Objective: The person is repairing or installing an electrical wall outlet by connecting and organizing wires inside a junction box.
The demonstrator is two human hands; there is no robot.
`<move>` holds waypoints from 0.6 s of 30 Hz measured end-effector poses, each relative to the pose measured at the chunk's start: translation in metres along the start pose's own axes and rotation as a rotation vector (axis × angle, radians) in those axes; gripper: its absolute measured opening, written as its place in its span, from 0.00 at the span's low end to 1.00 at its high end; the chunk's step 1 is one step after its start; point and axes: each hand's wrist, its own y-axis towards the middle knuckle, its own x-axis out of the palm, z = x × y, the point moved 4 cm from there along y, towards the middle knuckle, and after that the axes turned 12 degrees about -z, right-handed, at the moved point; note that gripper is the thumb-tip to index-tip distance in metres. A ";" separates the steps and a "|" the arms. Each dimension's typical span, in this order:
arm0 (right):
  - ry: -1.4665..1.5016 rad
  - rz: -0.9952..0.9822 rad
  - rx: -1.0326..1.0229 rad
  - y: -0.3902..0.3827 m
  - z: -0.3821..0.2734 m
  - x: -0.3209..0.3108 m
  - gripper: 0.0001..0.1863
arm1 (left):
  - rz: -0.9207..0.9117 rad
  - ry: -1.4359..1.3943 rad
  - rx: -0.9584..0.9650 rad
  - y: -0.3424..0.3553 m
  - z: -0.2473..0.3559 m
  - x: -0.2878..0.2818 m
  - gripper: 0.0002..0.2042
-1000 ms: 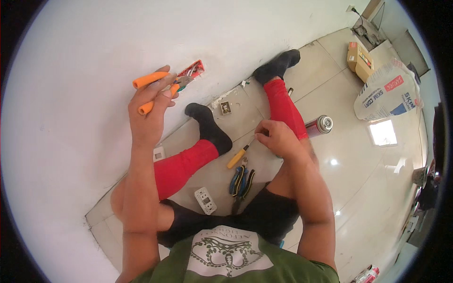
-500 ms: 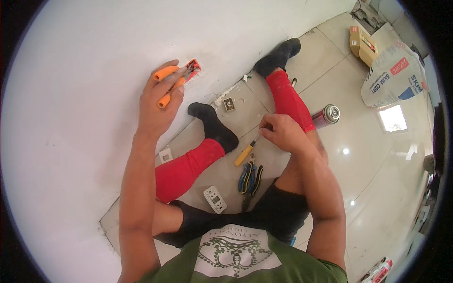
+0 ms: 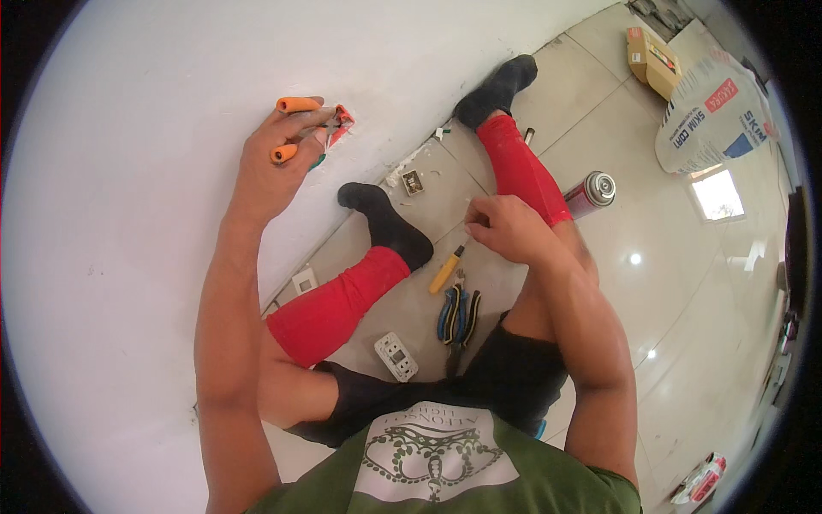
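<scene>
My left hand (image 3: 267,182) is gripping the orange-handled pliers (image 3: 298,104) up by the white wall (image 3: 154,214). The two handles are standing apart, and my fingers are wrapping around them. The nose of the pliers is pointing at the red wall box (image 3: 342,133), which is sitting in a hole in the wall. The tip is too small to see well, so I am not able to say what it is biting. A small green bit (image 3: 319,161) is showing just beside my thumb.

My right hand (image 3: 507,230) is hanging near my right leg (image 3: 521,167), with its fingers curling in toward the thumb. I am not able to tell if they are pinching something thin. The yellow-handled screwdriver (image 3: 444,274) is lying near them on the tiled floor (image 3: 668,283), and its shaft is pointing their way.

Between my legs, the blue-and-black pliers (image 3: 447,318) and a black tool with yellow edges (image 3: 473,315) are lying close together. A white wall socket (image 3: 396,356) is lying to their left. A white plate (image 3: 304,279) is resting near the wall, beside my left leg (image 3: 342,301). A small square box (image 3: 413,182) is sitting between my feet. A metal can (image 3: 591,193) is standing just beside my right leg. Farther right, a big white bag (image 3: 711,128) and a cardboard box (image 3: 651,64) are resting on the floor.
</scene>
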 end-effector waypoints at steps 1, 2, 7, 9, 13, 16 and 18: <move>0.000 0.006 -0.013 0.000 0.001 0.000 0.09 | -0.003 -0.010 -0.016 0.002 0.000 0.001 0.18; -0.001 0.012 -0.026 0.000 0.002 0.001 0.10 | -0.009 -0.011 -0.013 0.004 0.002 0.004 0.18; -0.002 0.000 -0.030 0.003 0.006 0.005 0.10 | 0.094 0.010 -0.070 0.011 0.005 0.010 0.13; -0.019 0.000 -0.031 0.003 0.003 0.005 0.10 | 0.139 -0.001 -0.042 0.011 0.005 0.011 0.14; -0.008 0.010 -0.023 0.003 0.008 0.004 0.10 | 0.214 -0.082 0.085 0.014 0.027 0.014 0.16; -0.007 0.022 -0.043 0.002 0.009 0.004 0.10 | 0.065 -0.040 -0.017 0.024 0.010 0.010 0.16; -0.008 0.031 -0.048 0.001 0.008 0.002 0.10 | 0.078 -0.060 -0.020 0.023 0.006 0.012 0.15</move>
